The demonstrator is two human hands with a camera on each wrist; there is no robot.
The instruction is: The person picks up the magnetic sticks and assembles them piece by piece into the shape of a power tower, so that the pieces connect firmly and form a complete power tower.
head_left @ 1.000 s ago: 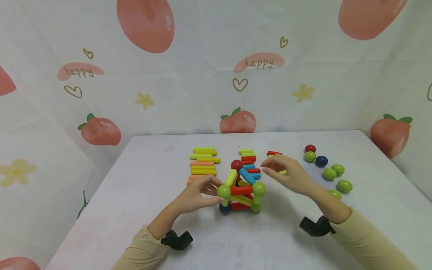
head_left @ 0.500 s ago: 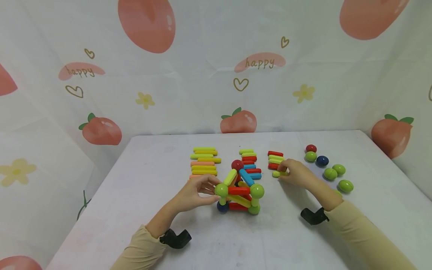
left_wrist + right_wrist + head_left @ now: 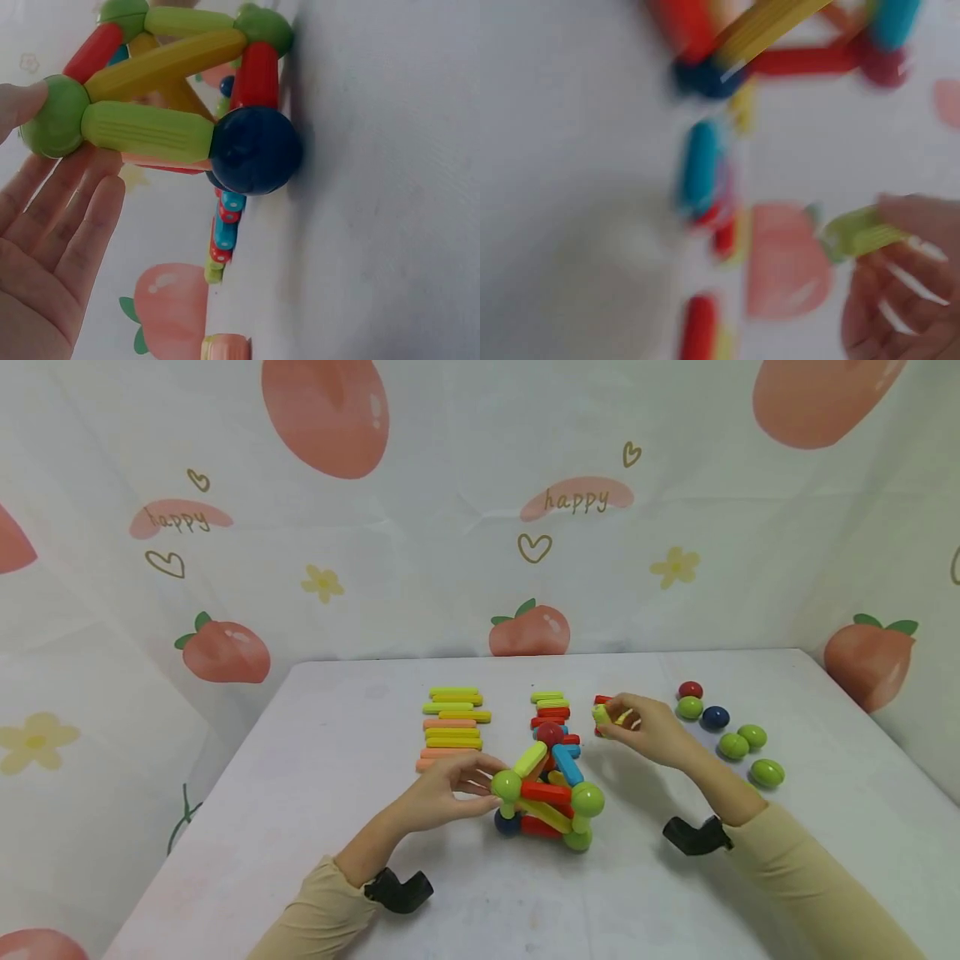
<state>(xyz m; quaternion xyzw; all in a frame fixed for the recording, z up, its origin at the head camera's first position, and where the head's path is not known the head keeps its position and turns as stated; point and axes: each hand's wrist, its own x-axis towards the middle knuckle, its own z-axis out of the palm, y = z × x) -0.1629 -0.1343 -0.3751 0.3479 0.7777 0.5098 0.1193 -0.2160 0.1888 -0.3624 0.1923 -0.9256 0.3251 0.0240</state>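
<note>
My left hand (image 3: 450, 789) pinches a green ball (image 3: 56, 116) at the left corner of a house-shaped frame of magnetic rods and balls (image 3: 546, 792). A red ball (image 3: 551, 734) tops the frame, and a dark blue ball (image 3: 256, 150) sits at a lower corner near the table. To the frame's right, my right hand (image 3: 652, 732) holds a short yellow-green magnetic rod (image 3: 862, 231) between thumb and fingers, raised off the table. The right wrist view is blurred. Part of a small row of rods is hidden behind the right hand.
Long yellow and orange rods (image 3: 453, 733) lie in a column at the back left. Short coloured rods (image 3: 551, 702) line up behind the frame, partly covered by it. Loose green, red and dark blue balls (image 3: 733, 746) are spread at the right.
My right hand went down to the small right-hand row, took the yellow-green rod and lifted it slightly leftward. The frame shifted a little to the right and turned in my left hand.
</note>
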